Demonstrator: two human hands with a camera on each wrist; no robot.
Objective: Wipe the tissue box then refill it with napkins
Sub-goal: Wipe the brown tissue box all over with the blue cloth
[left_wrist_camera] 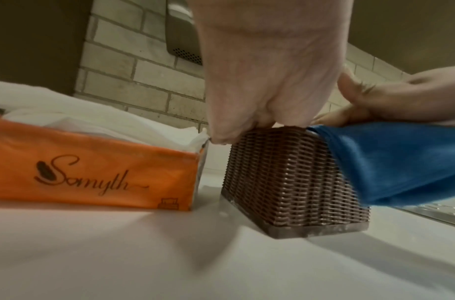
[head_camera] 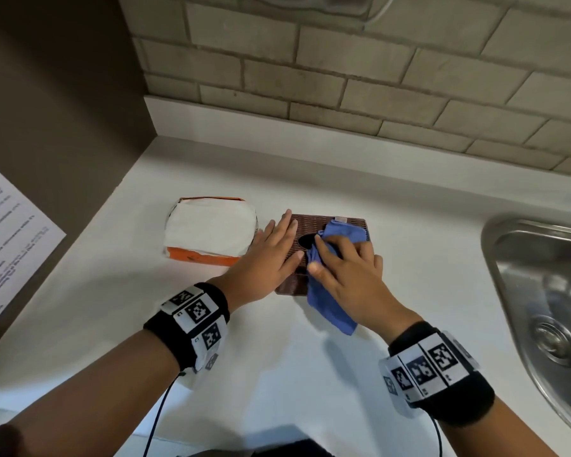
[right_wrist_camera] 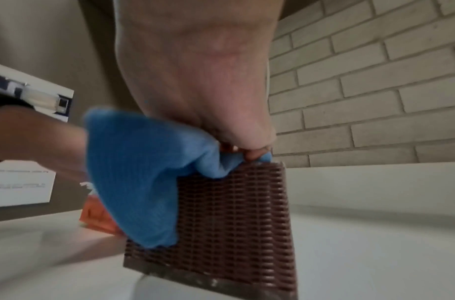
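A brown woven tissue box (head_camera: 314, 222) stands on the white counter (head_camera: 294, 374), its oval slot partly showing. My left hand (head_camera: 277, 245) rests flat on the left half of its top, fingers straight; in the left wrist view this left hand (left_wrist_camera: 267, 81) presses the tissue box (left_wrist_camera: 293, 178) top edge. My right hand (head_camera: 343, 265) grips a bunched blue cloth (head_camera: 330, 308) against the box top, and the cloth hangs over the near side. In the right wrist view the right hand (right_wrist_camera: 200, 81) curls its fingertips into the cloth (right_wrist_camera: 144, 172). An orange pack of white napkins (head_camera: 208, 232) lies just left of the box.
A steel sink (head_camera: 548, 291) is set into the counter at the right. A brick backsplash (head_camera: 343, 77) runs along the back. A printed sheet (head_camera: 10, 232) hangs on the brown side wall at the left. Bare counter lies in front of the box.
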